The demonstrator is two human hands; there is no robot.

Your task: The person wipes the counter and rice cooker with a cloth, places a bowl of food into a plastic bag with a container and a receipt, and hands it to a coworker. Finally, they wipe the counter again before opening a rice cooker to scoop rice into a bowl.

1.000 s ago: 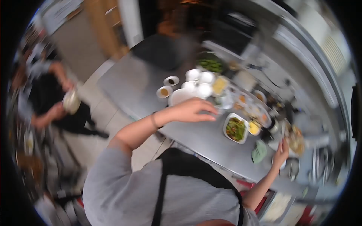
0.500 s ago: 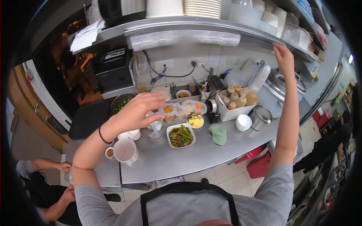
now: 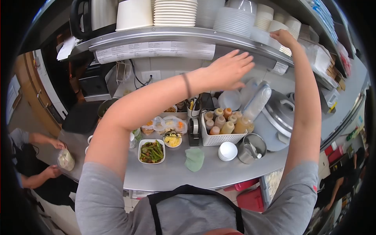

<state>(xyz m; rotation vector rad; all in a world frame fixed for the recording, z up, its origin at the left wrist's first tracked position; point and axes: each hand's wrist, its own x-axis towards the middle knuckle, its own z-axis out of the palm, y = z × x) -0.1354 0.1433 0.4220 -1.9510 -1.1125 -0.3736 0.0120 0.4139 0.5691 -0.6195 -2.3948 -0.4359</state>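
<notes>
My left hand [image 3: 231,70] is stretched out over the counter, in front of and below the shelf [image 3: 164,34], with its fingers apart and nothing in it. A dark band circles that wrist. My right hand [image 3: 286,38] is raised at the shelf's right part, its fingers bent together beside a low stack of clear plastic lids or containers [image 3: 259,36]. What those fingertips grip, if anything, I cannot make out. Around that hand stand paper cups [image 3: 293,26] and a taller stack of clear plastic bowls [image 3: 234,22].
On the steel counter [image 3: 172,176] are a dish of green vegetables [image 3: 152,152], a bowl of yellow food [image 3: 172,140], a green cloth [image 3: 194,159], white bowls [image 3: 227,151], a metal pot [image 3: 250,149] and a basket of sauce bottles [image 3: 223,139]. A co-worker [image 3: 35,164] holds a bag at left.
My left hand has swept right and up toward the shelf. My right hand has moved slightly left and up, to the clear plastic stack. The view has shifted right; the co-worker's bag now shows.
</notes>
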